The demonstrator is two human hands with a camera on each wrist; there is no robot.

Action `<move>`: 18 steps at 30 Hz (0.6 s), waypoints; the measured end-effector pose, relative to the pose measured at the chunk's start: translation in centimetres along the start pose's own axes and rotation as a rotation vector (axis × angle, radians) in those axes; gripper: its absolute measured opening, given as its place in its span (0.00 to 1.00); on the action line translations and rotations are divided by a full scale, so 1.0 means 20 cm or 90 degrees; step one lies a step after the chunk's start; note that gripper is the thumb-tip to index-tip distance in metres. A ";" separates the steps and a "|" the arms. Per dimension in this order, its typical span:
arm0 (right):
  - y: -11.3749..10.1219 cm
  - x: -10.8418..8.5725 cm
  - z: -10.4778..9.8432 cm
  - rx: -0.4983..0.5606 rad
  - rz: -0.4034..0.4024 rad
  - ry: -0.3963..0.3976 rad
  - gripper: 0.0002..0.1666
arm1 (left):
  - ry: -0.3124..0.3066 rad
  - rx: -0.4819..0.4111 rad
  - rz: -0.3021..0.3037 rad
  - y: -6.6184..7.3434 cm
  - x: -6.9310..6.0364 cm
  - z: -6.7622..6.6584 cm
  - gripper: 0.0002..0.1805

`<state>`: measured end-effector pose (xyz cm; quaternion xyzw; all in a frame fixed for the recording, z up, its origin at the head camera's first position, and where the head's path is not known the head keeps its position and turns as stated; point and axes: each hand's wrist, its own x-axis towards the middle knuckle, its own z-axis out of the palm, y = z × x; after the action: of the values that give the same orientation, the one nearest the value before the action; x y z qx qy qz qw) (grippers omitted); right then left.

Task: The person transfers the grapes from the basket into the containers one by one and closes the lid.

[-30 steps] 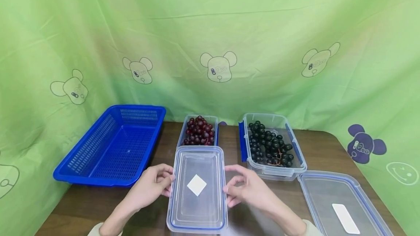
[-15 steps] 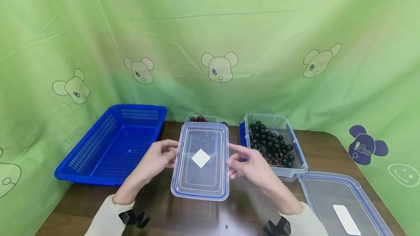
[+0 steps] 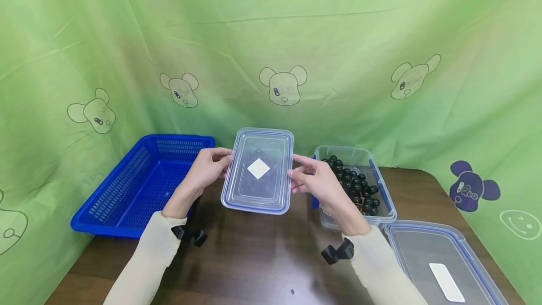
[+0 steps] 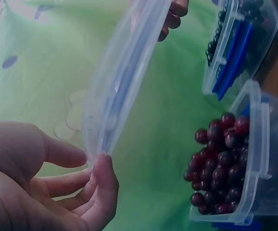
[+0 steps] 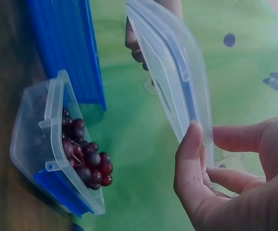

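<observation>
A clear plastic lid (image 3: pixel 271 192) with a blue seal and a white diamond label is held up between both hands. My left hand (image 3: pixel 207 168) pinches its left edge and my right hand (image 3: pixel 315 180) pinches the right edge. In both wrist views the lid hangs apart from the smaller clear container (image 4: pixel 273 168), above it. Red grapes (image 5: pixel 86 161) are heaped in that container, some standing above its rim. From the head view the lid covers this container, with the grapes only dimly visible through it.
A blue mesh basket (image 3: pixel 192 142) stands at the left. Behind my right hand is a larger clear container (image 3: pixel 387 201) holding dark grapes (image 3: pixel 353 182). A bigger lid (image 3: pixel 419 258) lies at the right on the brown wooden table (image 3: pixel 254 258). A green curtain hangs behind.
Both hands have carried the lid up and away from the table's near side, toward the back. It now hides the smaller container with the red grapes, which was visible earlier.
</observation>
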<state>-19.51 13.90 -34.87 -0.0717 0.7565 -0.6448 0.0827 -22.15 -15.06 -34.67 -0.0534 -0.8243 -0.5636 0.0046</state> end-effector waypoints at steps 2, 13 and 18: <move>0.00 0.06 0.00 0.004 0.012 0.017 0.37 | 0.010 0.007 -0.008 0.00 0.05 0.00 0.18; 0.01 0.28 0.00 0.035 0.064 0.097 0.24 | 0.024 0.042 -0.074 0.01 0.27 0.03 0.20; 0.01 0.33 0.00 0.094 0.079 0.099 0.22 | 0.017 0.057 -0.094 -0.01 0.32 0.02 0.20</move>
<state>-26.03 12.48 -35.22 0.0319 0.7138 -0.6963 0.0684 -28.50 -14.12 -34.52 0.0151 -0.8501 -0.5259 -0.0233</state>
